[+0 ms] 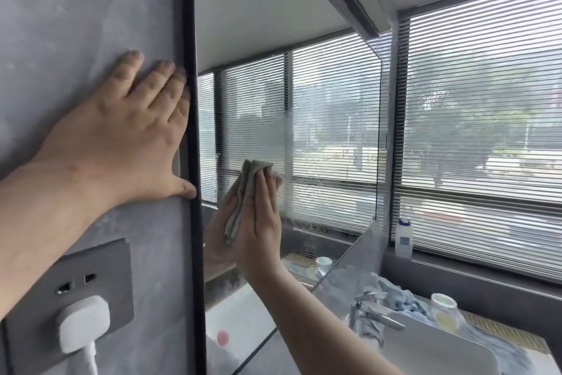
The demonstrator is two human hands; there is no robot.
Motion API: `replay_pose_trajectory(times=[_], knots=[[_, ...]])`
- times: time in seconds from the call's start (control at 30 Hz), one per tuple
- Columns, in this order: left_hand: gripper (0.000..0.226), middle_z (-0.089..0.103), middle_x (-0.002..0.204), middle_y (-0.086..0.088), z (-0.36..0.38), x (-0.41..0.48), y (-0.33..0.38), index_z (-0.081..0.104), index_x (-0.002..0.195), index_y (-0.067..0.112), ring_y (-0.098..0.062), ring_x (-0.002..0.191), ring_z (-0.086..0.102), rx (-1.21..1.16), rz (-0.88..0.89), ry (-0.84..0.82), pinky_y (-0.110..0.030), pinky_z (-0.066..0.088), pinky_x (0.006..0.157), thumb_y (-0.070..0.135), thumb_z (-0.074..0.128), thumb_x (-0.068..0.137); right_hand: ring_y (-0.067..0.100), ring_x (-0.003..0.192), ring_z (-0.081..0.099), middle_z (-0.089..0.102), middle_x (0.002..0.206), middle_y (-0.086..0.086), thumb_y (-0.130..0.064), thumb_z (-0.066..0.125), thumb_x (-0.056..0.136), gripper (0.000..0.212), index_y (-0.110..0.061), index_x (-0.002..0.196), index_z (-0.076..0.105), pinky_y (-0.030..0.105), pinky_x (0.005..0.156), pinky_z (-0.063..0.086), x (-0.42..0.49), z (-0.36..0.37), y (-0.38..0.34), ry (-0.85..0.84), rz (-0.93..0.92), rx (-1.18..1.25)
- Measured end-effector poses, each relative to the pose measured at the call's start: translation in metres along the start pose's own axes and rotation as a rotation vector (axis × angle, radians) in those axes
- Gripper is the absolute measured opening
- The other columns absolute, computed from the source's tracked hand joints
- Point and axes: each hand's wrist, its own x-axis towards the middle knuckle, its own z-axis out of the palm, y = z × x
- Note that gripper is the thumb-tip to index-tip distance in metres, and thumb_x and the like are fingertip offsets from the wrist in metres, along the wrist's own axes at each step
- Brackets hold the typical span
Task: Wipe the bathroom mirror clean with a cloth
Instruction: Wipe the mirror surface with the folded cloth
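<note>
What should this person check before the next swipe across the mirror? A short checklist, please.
1. Cloth is under the right hand: ok, flat fingers press it against the mirror.
2. Left hand is braced: ok, it rests flat on the grey wall beside the black frame.
3. Glass to the right of the cloth is clean: not ok, droplets show there.
4. White plug is out of the way: ok, it sits below the left forearm, untouched.
5. Cloth is damp enough: cannot tell.
</note>
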Motion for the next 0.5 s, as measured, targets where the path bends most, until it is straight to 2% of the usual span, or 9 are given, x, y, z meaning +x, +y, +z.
replay_pose_trajectory(times=[0.23, 0.37, 0.5], knots=[[0.141, 0.001, 0.164, -0.02, 0.004, 0.0, 0.003, 0.004, 0.154, -0.002, -0.034, 0.152, 0.003, -0.004, -0.011, 0.011, -0.057, -0.007, 0.117, 0.101, 0.0, 0.057, 0.007, 0.15, 0.022, 0.032, 0.159, -0.006, -0.03, 0.027, 0.098, 0.052, -0.022, 0.15, 0.031, 0.025, 0.123, 0.016, -0.014, -0.007, 0.032, 0.075, 0.006, -0.065], [0.143, 0.006, 0.164, -0.019, 0.007, 0.002, 0.003, 0.01, 0.154, -0.001, -0.033, 0.151, 0.007, 0.0, -0.006, 0.033, -0.057, -0.006, 0.118, 0.101, 0.001, 0.054, 0.0, 0.15, 0.018, 0.029, 0.16, -0.009, -0.034, 0.025, 0.097, 0.053, -0.026, 0.15, 0.03, 0.021, 0.122, 0.013, -0.026, -0.014, 0.061, 0.127, 0.124, -0.089], [0.142, 0.01, 0.163, -0.019, 0.006, 0.002, 0.002, 0.016, 0.154, 0.001, -0.033, 0.151, 0.009, -0.024, 0.015, 0.038, -0.057, -0.005, 0.118, 0.102, 0.006, 0.054, -0.004, 0.148, 0.017, 0.027, 0.16, -0.016, -0.031, 0.031, 0.097, 0.058, -0.024, 0.155, 0.032, 0.028, 0.124, 0.013, -0.048, -0.032, 0.104, 0.198, 0.332, -0.043]])
